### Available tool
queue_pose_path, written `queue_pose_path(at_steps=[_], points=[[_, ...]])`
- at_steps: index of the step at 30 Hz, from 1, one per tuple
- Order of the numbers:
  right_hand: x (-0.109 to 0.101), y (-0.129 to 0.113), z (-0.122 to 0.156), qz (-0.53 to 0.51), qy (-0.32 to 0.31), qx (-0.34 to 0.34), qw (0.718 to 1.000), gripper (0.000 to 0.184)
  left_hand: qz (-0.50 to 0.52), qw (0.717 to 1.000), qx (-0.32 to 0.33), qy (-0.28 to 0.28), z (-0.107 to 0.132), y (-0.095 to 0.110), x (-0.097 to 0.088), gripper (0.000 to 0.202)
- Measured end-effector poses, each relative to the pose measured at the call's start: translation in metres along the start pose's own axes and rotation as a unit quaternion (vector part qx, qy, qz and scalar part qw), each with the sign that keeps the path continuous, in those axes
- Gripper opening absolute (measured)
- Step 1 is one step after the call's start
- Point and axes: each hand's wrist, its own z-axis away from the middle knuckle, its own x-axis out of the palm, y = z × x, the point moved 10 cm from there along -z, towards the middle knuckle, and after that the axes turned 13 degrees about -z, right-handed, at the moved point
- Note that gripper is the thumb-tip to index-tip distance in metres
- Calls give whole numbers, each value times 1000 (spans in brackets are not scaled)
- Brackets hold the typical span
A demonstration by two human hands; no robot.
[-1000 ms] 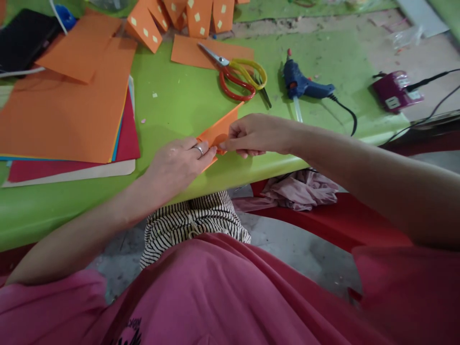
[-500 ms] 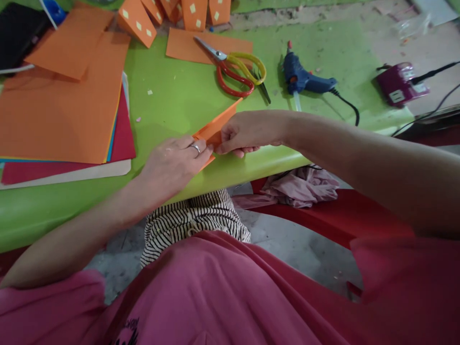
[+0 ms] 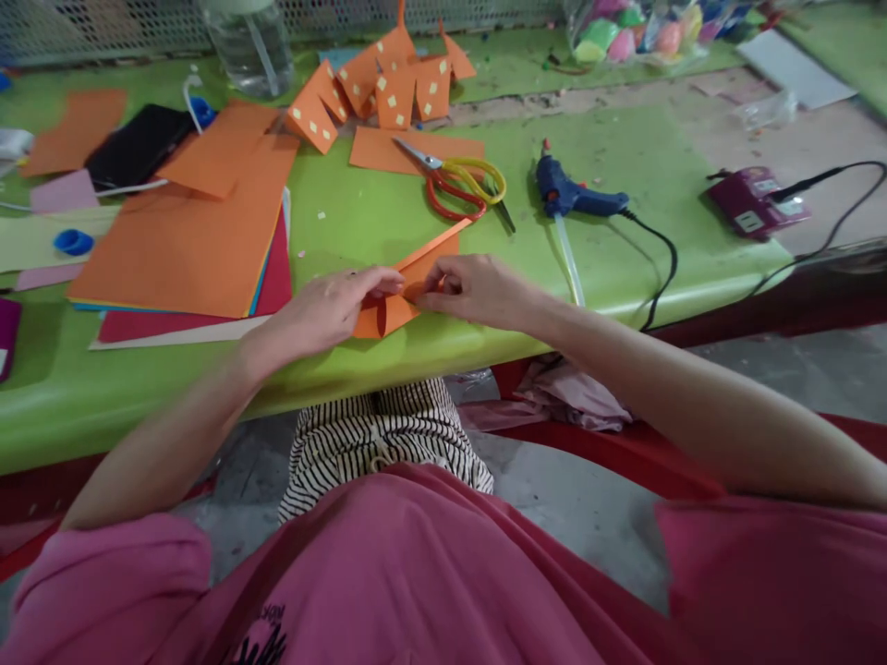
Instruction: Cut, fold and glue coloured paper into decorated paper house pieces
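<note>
A folded piece of orange paper (image 3: 431, 261) lies near the table's front edge, between my two hands. One long edge of it stands up as a narrow folded strip, and its near left end curls upward. My left hand (image 3: 339, 300) is closed on the left part, thumb and fingers around the fold. My right hand (image 3: 471, 288) pinches the paper's right side with bent fingers. Just beyond the paper lie scissors (image 3: 466, 183) with one red and one yellow handle, partly on a flat orange sheet (image 3: 370, 151).
A blue glue gun (image 3: 578, 194) with its cord lies to the right, near a purple box (image 3: 759, 203). Stacked coloured sheets (image 3: 187, 249) are at left. Behind stand orange paper pieces with pale squares (image 3: 394, 92) and a clear water container (image 3: 249, 46).
The view has tilted up, showing more of the table's back. My hands have loosened slightly and moved apart, so more of the folded orange paper shows, its near end now curled.
</note>
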Motion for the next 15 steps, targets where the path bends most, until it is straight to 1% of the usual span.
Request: queue_pose_path(at_steps=[2, 4, 8, 12, 15], points=[[0, -3, 1, 21, 17, -8, 1000, 24, -14, 1000, -2, 3, 0, -3, 3, 50], [3, -5, 0, 43, 13, -6, 999, 26, -37, 999, 8, 14, -1, -5, 6, 47], [8, -4, -6, 74, -4, -5, 997, 31, -65, 997, 38, 29, 0, -4, 11, 47], [11, -3, -6, 84, -14, -16, 996, 32, -93, 994, 47, 29, 1, -1, 12, 49], [11, -3, -5, 74, -15, -22, 997, 31, -112, 992, 53, 37, 2, 1, 13, 48]])
